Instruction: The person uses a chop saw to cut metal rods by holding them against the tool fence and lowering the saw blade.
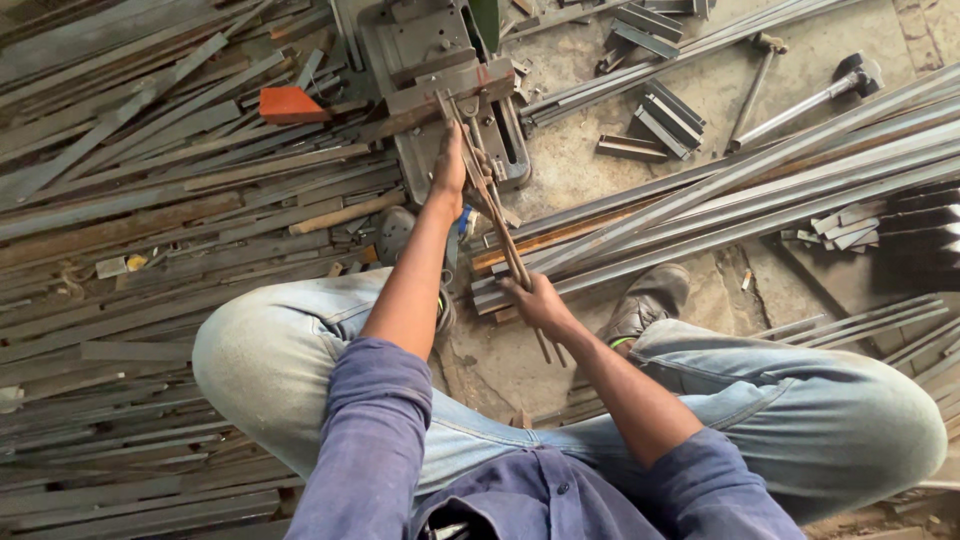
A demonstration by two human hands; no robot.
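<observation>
I sit on the floor with legs spread, in pale jeans and a blue shirt. My left hand [450,168] reaches forward and grips the far end of two thin rusty metal rods [497,215] where they enter a grey metal machine [440,75]. My right hand [537,302] is closed around the near part of the same rods, just above my knees. The rods run diagonally from the machine back toward me.
Long flat metal strips [150,200] cover the floor at left. A bundle of long steel bars [760,185] lies at right. Short cut pieces [660,115], two hammers [810,95] and an orange block [287,103] lie near the machine. My shoe [648,297] rests by the bars.
</observation>
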